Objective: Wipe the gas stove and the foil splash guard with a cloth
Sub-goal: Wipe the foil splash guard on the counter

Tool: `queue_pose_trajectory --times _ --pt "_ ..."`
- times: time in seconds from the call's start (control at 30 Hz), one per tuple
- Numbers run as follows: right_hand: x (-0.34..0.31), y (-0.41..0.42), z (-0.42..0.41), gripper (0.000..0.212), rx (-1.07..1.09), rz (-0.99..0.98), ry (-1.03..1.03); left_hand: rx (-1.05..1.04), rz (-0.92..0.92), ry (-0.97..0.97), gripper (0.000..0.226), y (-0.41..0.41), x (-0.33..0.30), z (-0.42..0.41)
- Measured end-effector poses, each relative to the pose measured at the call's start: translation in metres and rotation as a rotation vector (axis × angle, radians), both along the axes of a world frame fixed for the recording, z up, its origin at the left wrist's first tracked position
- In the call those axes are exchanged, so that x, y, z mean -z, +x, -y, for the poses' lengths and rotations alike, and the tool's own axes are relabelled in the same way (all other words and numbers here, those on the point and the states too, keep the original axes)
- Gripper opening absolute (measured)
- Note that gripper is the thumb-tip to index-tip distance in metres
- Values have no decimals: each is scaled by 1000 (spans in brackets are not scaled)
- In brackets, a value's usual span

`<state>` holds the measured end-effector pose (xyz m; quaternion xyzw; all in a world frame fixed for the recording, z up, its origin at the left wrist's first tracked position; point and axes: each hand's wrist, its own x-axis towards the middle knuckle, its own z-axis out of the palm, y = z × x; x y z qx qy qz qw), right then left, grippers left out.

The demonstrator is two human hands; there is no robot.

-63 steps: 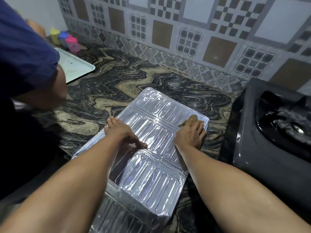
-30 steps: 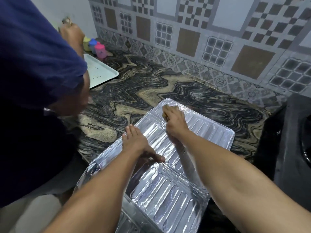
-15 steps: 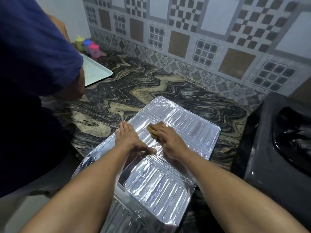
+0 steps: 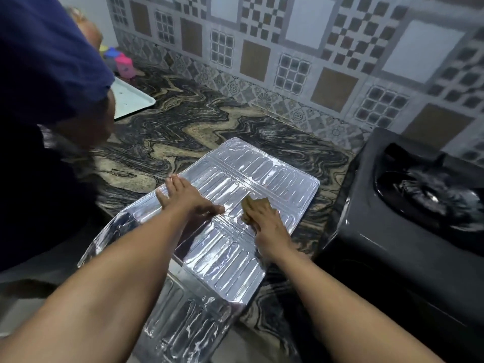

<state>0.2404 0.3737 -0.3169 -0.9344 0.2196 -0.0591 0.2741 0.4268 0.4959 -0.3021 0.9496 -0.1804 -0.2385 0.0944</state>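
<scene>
The silver foil splash guard (image 4: 275, 176) lies flat on the marbled counter, its near panels hanging over the front edge. My left hand (image 4: 187, 197) presses flat on its left side, fingers spread. My right hand (image 4: 264, 222) presses a brown cloth (image 4: 255, 205) against the guard's middle panel, near the right edge. The dark gas stove (image 4: 408, 231) stands at the right, its burner showing, apart from both hands.
Another person in a dark blue shirt (image 4: 44, 74) stands close at the left. A white tray (image 4: 131, 99) and small coloured containers (image 4: 123, 65) sit at the back left. A patterned tile wall (image 4: 288, 48) runs behind the counter (image 4: 183, 127).
My right hand has dragged the cloth across the guard, from its far left corner back toward the middle right. My left hand has stayed pressed on the left side.
</scene>
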Motion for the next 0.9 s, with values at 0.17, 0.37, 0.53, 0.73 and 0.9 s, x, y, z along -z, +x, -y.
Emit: queue_pose_trajectory --times 0.17,0.37,0.53,0.73,0.9 --pt "-5 -17 -6 92 -207 -153 10 -15 83 -38 153 -10 -3 -3" --pt "-32 -34 -3 84 -441 -247 -171 -29 168 -6 138 -24 -7 -2" --pt "-54 -37 -11 53 -504 -411 -422 -34 170 -6 140 -20 -5 -2" --pt "-88 -49 -33 25 -365 -678 -490 14 175 18 131 -20 -8 -8" --pt "-96 -78 -55 25 -210 -697 -425 54 131 -10 64 1 -20 -18"
